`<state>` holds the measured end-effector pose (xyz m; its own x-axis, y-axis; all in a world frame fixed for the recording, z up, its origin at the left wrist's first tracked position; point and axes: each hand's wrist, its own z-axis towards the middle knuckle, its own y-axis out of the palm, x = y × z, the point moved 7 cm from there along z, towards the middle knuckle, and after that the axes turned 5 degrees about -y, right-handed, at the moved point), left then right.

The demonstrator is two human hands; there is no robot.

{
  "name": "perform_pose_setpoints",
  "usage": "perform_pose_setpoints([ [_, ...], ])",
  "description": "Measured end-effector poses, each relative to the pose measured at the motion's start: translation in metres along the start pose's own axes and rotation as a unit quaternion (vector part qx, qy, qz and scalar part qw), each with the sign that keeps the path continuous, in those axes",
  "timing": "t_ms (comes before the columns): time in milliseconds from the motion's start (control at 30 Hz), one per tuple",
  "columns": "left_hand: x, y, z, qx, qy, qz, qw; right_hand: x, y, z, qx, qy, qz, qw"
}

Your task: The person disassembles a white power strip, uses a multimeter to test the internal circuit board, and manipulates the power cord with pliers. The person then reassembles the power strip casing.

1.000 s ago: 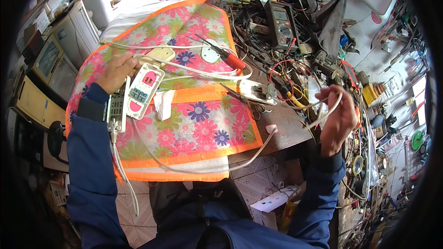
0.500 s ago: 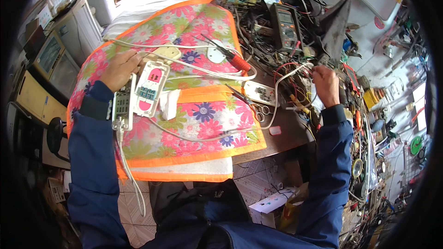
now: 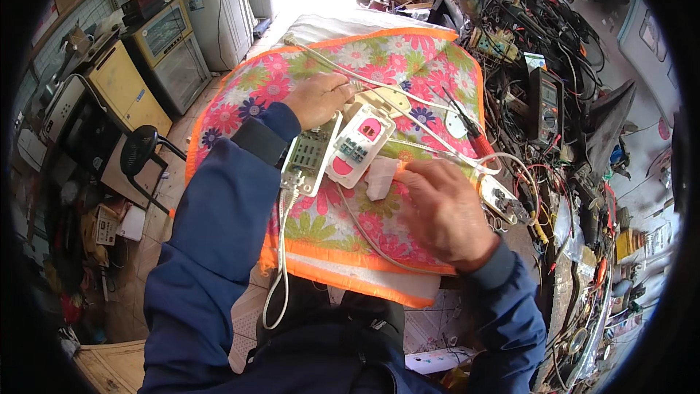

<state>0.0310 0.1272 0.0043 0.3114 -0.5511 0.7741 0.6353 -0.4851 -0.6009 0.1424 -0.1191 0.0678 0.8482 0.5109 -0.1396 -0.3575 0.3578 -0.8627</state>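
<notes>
My right grip is blurry. Its fingers are bent and point at the white scrap; I can't tell if they pinch anything. A loop of white cord hangs down in front of my lap from the near end of an open white box. The box lies on the left part of the flowery cloth, with its green and grey insides showing. Just beside it, on its right, is a white cover with pink patches.

My left grip is at the far end of the box. Its fingers are bent partway over, near a cord. My hand hides what is under it, so I can't tell how tight they are.

To the right are a tool with a red handle and a white part near the edge of the brown bench. Farther up, a dark meter sits by a big heap of wires. Across the room are a black stool and a yellow cabinet.
</notes>
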Motion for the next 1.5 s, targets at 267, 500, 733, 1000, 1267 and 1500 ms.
perform_pose_setpoints([
  [267,0.01,0.002,-0.001,0.014,-0.024,-0.027,0.999,-0.031,0.056,0.021,-0.081,0.079,-0.007,0.994],
  [500,0.011,-0.002,-0.003,0.025,0.002,0.01,1.0,-0.018,0.043,0.01,-0.093,0.128,-0.008,0.987],
  [733,0.009,-0.002,0.0,0.032,-0.008,0.016,0.999,-0.007,-0.015,0.019,-0.014,0.146,0.103,0.984],
  [1000,0.01,-0.003,0.0,0.035,0.024,0.0,0.999,-0.01,-0.022,0.018,0.045,0.151,0.2,0.967],
  [1267,0.011,-0.005,0.0,0.042,0.035,0.004,0.999,-0.022,-0.056,0.014,0.097,0.149,0.192,0.965],
  [1500,0.016,-0.005,-0.002,0.062,0.055,0.025,0.996,-0.019,-0.079,0.008,0.212,0.182,0.203,0.938],
])
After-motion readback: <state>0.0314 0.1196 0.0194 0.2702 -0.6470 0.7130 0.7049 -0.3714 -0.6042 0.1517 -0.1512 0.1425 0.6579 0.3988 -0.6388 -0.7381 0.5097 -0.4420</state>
